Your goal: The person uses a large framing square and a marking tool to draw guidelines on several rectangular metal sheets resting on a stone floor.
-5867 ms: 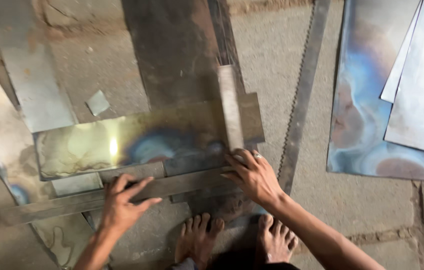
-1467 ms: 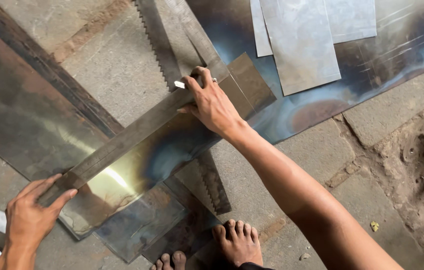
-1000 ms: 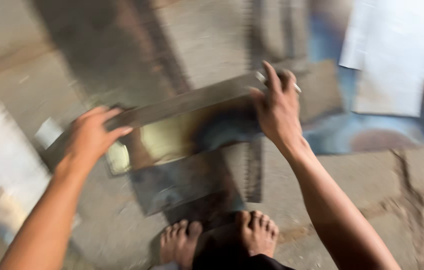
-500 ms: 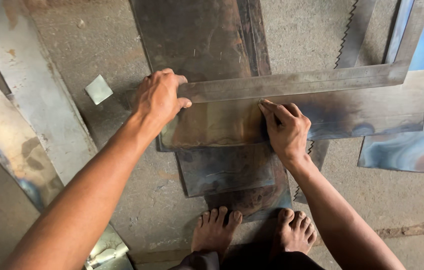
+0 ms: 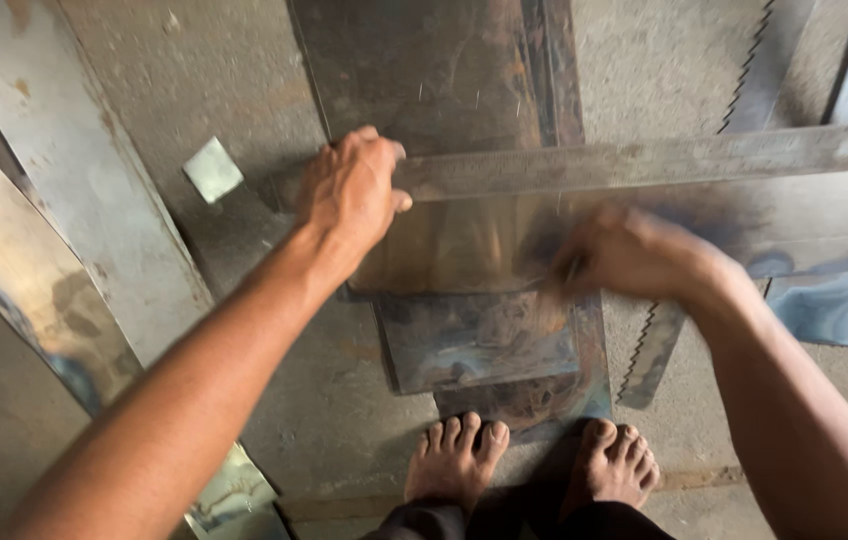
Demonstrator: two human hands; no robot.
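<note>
My left hand point(image 5: 349, 190) presses down on the left end of a long metal straightedge point(image 5: 644, 160), fingers curled over its edge. The straightedge lies across a discoloured metal sheet point(image 5: 824, 225) on the concrete floor. My right hand point(image 5: 634, 255) is on that sheet just below the straightedge. It is blurred by motion, so whether it holds anything cannot be told. My bare feet point(image 5: 454, 460) stand at the near edge of smaller stacked sheets point(image 5: 484, 340).
Long metal strips point(image 5: 94, 200) lie diagonally at the left, with a small square offcut point(image 5: 212, 170) beside them. A toothed saw blade point(image 5: 649, 350) runs under the sheet at the right. A blue-tinted sheet point(image 5: 844, 310) lies at the far right.
The straightedge and sheet were turned and set square in front of me. In the last half second my right hand slid a little rightward along the sheet; my left hand stayed put.
</note>
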